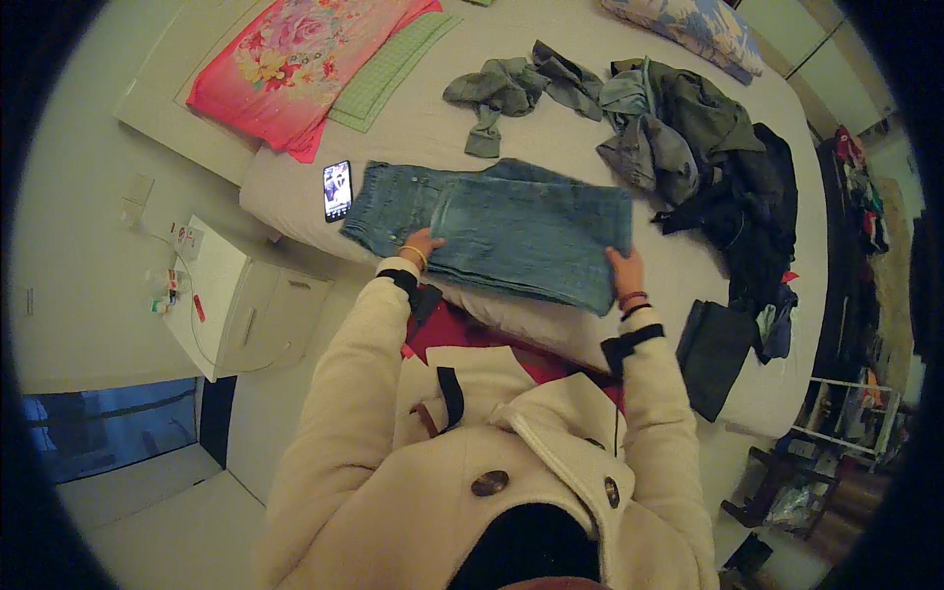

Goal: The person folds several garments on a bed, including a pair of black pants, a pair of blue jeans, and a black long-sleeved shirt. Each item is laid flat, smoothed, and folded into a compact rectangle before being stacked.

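Observation:
A pair of blue jeans (521, 231) lies folded lengthwise along the near side of the bed, its waistband toward the left. My left hand (421, 246) grips the near edge close to the waistband, thumb on top and the other fingers mostly hidden. At the right end, the leg hems are pinched in my right hand (626, 273), with the thumb over the cloth and the fingers largely out of sight beneath. Just left of the waistband a phone (337, 191) with a lit screen rests on the bed.
Grey-green garments (506, 88) and a heap of dark clothes (723, 147) cover the bed's far and right parts. A folded dark garment (715, 356) lies near the right front edge. Pink floral pillow (295, 64) stands far left; a white nightstand (251, 305) is beside the bed.

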Demonstrator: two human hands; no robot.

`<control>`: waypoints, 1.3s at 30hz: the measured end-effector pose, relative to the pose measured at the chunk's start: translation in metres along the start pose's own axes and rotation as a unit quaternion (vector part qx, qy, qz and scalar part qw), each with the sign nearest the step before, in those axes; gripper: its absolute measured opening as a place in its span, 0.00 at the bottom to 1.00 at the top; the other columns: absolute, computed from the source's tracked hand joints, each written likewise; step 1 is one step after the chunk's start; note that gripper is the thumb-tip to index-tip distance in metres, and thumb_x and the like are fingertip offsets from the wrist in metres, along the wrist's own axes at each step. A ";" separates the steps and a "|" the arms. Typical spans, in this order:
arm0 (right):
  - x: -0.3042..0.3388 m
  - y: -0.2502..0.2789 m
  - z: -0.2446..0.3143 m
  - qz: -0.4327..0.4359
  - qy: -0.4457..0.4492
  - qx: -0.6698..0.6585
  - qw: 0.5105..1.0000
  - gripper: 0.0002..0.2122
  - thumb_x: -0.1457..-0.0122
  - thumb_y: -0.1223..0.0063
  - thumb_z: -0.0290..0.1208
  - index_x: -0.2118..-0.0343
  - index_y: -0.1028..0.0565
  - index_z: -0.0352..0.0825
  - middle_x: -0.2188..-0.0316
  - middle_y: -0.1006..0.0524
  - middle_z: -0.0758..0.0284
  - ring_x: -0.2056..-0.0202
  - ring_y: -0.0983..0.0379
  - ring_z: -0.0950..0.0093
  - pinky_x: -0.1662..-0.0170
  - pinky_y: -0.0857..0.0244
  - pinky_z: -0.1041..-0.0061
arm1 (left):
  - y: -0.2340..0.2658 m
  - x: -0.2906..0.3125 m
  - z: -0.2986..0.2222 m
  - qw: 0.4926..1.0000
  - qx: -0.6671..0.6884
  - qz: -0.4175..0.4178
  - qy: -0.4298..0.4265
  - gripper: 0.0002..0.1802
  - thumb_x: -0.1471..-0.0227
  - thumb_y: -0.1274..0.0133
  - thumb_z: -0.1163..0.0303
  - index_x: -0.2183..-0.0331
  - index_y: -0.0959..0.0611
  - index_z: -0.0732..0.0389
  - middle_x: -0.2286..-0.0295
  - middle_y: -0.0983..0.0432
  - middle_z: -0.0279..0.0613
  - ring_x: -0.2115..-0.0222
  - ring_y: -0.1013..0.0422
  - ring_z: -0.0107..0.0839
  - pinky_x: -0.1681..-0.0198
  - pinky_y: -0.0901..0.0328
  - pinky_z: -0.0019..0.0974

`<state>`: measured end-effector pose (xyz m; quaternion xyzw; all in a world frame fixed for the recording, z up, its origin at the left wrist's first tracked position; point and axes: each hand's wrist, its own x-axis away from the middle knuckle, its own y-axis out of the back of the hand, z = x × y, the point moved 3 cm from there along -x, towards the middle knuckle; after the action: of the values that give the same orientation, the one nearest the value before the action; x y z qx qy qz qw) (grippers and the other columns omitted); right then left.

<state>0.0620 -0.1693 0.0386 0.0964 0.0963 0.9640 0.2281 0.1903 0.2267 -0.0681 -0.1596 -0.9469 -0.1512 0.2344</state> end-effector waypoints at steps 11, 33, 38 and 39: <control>0.045 0.167 -0.108 -0.079 -0.262 0.155 0.949 0.19 0.54 0.49 0.30 0.57 0.35 0.37 0.76 0.29 0.66 0.76 0.33 0.75 0.77 0.35 0.74 | -0.133 0.037 -0.055 0.978 -0.207 0.001 -0.026 0.22 0.64 0.46 0.61 0.65 0.26 0.64 0.68 0.28 0.49 0.67 0.33 0.42 0.65 0.39 0.38; 0.078 0.101 -0.068 0.122 -0.233 0.040 0.964 0.09 0.51 0.54 0.31 0.66 0.31 0.38 0.76 0.29 0.71 0.77 0.34 0.79 0.78 0.39 0.79 | -0.147 0.017 -0.066 0.863 -0.466 0.080 -0.179 0.25 0.64 0.48 0.53 0.68 0.24 0.63 0.64 0.30 0.50 0.63 0.34 0.44 0.61 0.38 0.40; 0.081 0.093 -0.064 0.132 -0.260 0.037 0.956 0.10 0.52 0.53 0.31 0.64 0.31 0.37 0.76 0.29 0.71 0.77 0.34 0.79 0.77 0.39 0.79 | -0.135 0.017 -0.046 0.981 -0.175 0.064 -0.059 0.19 0.64 0.48 0.58 0.73 0.24 0.64 0.76 0.28 0.46 0.73 0.32 0.41 0.70 0.40 0.39; 0.082 0.092 -0.063 0.129 -0.265 0.066 0.953 0.12 0.52 0.52 0.31 0.63 0.31 0.36 0.76 0.29 0.70 0.77 0.34 0.80 0.77 0.39 0.80 | -0.137 0.018 -0.046 0.975 -0.200 0.056 -0.073 0.19 0.64 0.48 0.57 0.74 0.24 0.64 0.76 0.28 0.47 0.73 0.32 0.41 0.70 0.40 0.39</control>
<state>-0.0631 -0.2210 0.0108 0.3752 0.0825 0.9164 0.1124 0.1421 0.0909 -0.0492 -0.2666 -0.9016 -0.3123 0.1360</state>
